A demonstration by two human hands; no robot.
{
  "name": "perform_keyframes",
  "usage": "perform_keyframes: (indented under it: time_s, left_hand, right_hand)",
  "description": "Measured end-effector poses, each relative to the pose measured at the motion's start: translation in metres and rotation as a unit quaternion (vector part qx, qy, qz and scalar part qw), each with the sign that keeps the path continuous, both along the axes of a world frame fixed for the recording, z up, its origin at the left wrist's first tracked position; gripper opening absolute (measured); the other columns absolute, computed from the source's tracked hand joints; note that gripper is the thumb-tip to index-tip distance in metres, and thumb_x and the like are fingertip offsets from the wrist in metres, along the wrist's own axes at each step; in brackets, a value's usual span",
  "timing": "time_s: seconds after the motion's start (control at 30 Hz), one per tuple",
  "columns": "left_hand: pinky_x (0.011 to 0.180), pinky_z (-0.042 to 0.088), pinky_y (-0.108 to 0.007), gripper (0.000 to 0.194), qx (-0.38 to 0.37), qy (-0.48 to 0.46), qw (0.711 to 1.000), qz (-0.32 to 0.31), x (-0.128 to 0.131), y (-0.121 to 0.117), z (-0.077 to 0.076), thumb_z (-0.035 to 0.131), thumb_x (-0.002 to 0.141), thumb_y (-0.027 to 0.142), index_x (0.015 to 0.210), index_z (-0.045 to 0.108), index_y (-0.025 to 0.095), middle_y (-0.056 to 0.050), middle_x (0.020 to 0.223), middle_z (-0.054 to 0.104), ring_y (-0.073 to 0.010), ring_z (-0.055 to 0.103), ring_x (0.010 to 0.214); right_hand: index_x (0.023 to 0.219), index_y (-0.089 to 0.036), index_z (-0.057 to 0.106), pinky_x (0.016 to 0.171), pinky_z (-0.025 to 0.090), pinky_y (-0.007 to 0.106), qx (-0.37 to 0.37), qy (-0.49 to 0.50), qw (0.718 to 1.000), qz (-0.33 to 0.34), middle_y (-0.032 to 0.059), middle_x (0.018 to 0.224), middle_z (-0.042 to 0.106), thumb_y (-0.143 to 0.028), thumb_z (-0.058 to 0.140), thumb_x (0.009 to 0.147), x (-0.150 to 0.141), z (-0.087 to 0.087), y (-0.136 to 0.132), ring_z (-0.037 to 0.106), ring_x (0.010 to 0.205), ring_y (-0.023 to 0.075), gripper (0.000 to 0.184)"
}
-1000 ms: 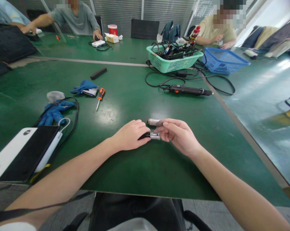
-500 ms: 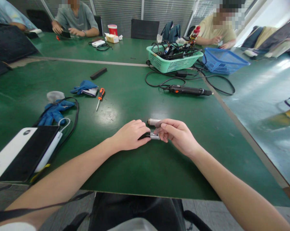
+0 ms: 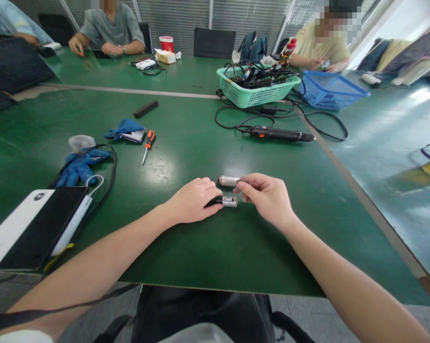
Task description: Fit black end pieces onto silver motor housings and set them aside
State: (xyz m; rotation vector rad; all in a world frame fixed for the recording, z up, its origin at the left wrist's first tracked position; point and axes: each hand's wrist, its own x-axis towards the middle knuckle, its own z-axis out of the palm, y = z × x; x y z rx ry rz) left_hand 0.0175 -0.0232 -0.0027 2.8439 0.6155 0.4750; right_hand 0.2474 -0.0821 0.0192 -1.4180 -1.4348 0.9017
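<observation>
My left hand (image 3: 196,200) rests on the table, its fingers wrapped round a black cylindrical piece with a silver metal end (image 3: 230,201), which sticks out to the right. Only part of the black section shows between thumb and fingers. Just beyond lies a silver metal cylinder (image 3: 228,181) with a brownish left end; my right hand partly hides its other end. Thumb and forefinger of my right hand (image 3: 266,195) are pinched together right of both metal pieces. Something small and greyish seems to be at those fingertips, too small to name.
An orange-handled screwdriver (image 3: 148,145), blue gloves (image 3: 79,169) and a dark bar (image 3: 145,109) lie to the left. Farther off are a black electric screwdriver (image 3: 281,134) with cable, a green basket (image 3: 252,97) of tools and a blue basket (image 3: 329,97). Several people sit around.
My right hand has drawn back slightly to the right, away from the silver end, which now shows more fully. My left hand stays still on the black piece.
</observation>
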Motion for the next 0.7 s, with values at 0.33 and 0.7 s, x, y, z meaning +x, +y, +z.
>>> perform_keyframes:
  time_s: [0.33,0.7]
  left_hand:
    - [0.086,0.047,-0.037,0.028,-0.002,0.007,1.000,0.000,0.000,0.000,0.001,0.053,0.101,0.038,0.109,0.066,0.015,-0.008,0.097,0.064,-0.0223,0.057,0.093]
    - [0.086,0.047,-0.037,0.028,-0.010,0.002,1.000,-0.002,-0.001,-0.001,0.001,0.053,0.101,0.039,0.110,0.067,0.015,-0.008,0.097,0.064,-0.0224,0.057,0.094]
  right_hand:
    - [0.073,-0.019,0.075,0.051,0.036,0.027,0.036,-0.144,0.989,-0.026,-0.0004,0.056,0.064,-0.047,0.072,0.086,0.007,0.002,0.001,0.051,0.050,0.0127,0.032]
    - [0.105,-0.023,0.078,0.071,0.050,0.030,0.131,-0.256,0.955,0.073,0.0043,0.094,0.079,-0.028,0.053,0.098,0.016,-0.007,0.007,0.071,0.077,0.0198,0.026]
